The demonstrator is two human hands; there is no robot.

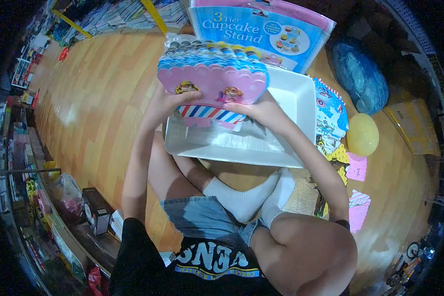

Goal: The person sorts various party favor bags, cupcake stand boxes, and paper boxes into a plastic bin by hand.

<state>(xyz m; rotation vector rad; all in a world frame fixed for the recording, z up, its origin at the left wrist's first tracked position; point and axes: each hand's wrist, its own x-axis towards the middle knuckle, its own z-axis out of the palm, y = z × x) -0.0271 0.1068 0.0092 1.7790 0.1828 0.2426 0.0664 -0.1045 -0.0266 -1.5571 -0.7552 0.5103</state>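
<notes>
A thick stack of scalloped cards [207, 79], pink in front with two cartoon pups and blue-edged behind, is held up between both hands. My left hand [177, 102] grips its left side, thumb on the pink face. At the lower right of the same stack, my right hand [254, 107] is closed, thumb on the front. Beneath the cards hangs a striped red, white and blue edge. The stack is over the left part of a white rectangular tray [293, 91], where a pink and white piece shows below it.
Behind the tray stands a blue and pink cupcake stand package [254, 32]. To the right are printed cutouts [330, 116], a yellow balloon [363, 135], a blue plastic bundle [360, 76], pink cards [359, 209] and a taped carton [413, 126]. Shelves of goods line the left.
</notes>
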